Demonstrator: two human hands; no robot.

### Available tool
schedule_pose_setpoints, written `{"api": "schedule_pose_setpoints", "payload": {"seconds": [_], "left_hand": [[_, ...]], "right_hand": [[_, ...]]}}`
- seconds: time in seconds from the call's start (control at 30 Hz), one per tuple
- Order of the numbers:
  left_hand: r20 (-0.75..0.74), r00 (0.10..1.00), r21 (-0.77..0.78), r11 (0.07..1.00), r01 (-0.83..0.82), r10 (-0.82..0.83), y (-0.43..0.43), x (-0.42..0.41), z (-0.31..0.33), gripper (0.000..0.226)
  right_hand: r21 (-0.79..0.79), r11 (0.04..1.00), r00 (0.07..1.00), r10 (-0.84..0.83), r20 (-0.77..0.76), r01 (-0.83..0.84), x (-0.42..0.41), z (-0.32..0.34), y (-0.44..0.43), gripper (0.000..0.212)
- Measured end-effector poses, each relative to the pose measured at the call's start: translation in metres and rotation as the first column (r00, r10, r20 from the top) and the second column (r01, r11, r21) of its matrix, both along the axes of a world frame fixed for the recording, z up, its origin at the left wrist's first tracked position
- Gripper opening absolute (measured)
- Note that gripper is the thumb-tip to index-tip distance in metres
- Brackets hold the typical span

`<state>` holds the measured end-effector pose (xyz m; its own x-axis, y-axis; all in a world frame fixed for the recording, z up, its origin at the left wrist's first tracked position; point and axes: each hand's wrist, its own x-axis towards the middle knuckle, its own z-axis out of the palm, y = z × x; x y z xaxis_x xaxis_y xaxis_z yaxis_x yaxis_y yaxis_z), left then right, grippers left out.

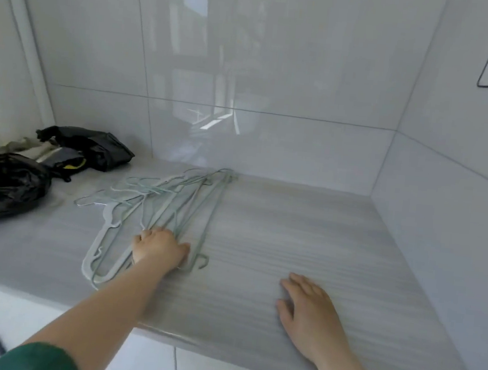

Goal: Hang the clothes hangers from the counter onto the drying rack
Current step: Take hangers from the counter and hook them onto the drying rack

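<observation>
On the grey streaked counter [292, 228], near the tiled wall, lies one tangled heap of hangers [176, 196]. One is broad white plastic, at the near left. The rest are thin pale-green wire and overlap too closely for an exact count. Two black bags [7, 180] sit at the counter's left end, beside the heap. Two hands are in view. The left hand [159, 248] is on the heap's near end, fingers curled down over several wire hangers. The right hand [308, 313] lies flat on bare counter, fingers straight, holding nothing, apart from the heap.
</observation>
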<state>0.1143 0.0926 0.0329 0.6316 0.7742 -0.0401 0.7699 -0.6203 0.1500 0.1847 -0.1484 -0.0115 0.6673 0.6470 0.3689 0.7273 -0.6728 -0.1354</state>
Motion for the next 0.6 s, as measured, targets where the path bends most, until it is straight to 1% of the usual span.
{"api": "schedule_pose_setpoints", "payload": {"seconds": [0.1, 0.17, 0.2, 0.23, 0.3, 0.33, 0.37, 0.43, 0.5, 0.57, 0.6], "left_hand": [[0.048, 0.999, 0.015, 1.0, 0.013, -0.014, 0.003, 0.004, -0.006, 0.046], [0.075, 0.997, 0.004, 1.0, 0.014, -0.014, 0.007, 0.002, -0.005, 0.04], [0.088, 0.996, 0.0, 1.0, 0.012, -0.012, 0.008, 0.002, -0.005, 0.035], [0.097, 0.995, -0.003, 1.0, 0.008, -0.008, 0.009, 0.001, -0.006, 0.032], [0.108, 0.994, -0.008, 1.0, -0.003, 0.004, 0.008, -0.002, -0.005, 0.027], [0.122, 0.992, -0.013, 1.0, -0.013, 0.015, 0.007, -0.003, -0.005, 0.026], [0.148, 0.989, -0.031, 0.999, -0.026, 0.031, 0.006, -0.004, -0.004, 0.027], [0.24, 0.967, -0.09, 0.994, -0.065, 0.084, 0.005, -0.005, -0.001, 0.032], [0.394, 0.906, -0.195, 0.977, -0.081, 0.153, 0.007, -0.006, 0.002, 0.034], [0.589, 0.779, -0.359, 0.933, 0.014, 0.215, 0.009, -0.009, 0.003, 0.032], [0.654, 0.714, -0.439, 0.894, 0.09, 0.25, 0.007, -0.012, 0.006, 0.031]], "right_hand": [[0.004, 1.0, 0.998, -0.011, -0.068, 0.011, -0.001, 0.001, -0.002, 0.042], [0.019, 1.0, 0.999, -0.024, -0.029, 0.025, -0.003, 0.006, -0.002, 0.044], [0.051, 0.998, 0.999, -0.02, -0.034, 0.022, -0.002, 0.006, -0.002, 0.044], [0.066, 0.998, 0.997, -0.004, -0.078, 0.01, -0.001, 0.008, -0.002, 0.046], [0.085, 0.996, 0.998, -0.007, -0.068, 0.013, -0.001, 0.006, -0.002, 0.045], [0.088, 0.996, 0.998, -0.01, -0.059, 0.015, 0.0, 0.003, -0.001, 0.044], [0.052, 0.999, 0.998, -0.01, -0.065, 0.013, -0.001, 0.003, -0.001, 0.043], [0.054, 0.998, 0.999, -0.01, -0.031, 0.012, 0.0, 0.0, 0.0, 0.042], [0.067, 0.998, 1.0, -0.009, -0.015, 0.01, -0.001, 0.0, 0.001, 0.042], [0.07, 0.998, 1.0, -0.009, -0.003, 0.009, 0.0, 0.0, 0.002, 0.042], [0.061, 0.998, 1.0, 0.0, 0.002, 0.0, 0.001, -0.001, 0.002, 0.042]]}}
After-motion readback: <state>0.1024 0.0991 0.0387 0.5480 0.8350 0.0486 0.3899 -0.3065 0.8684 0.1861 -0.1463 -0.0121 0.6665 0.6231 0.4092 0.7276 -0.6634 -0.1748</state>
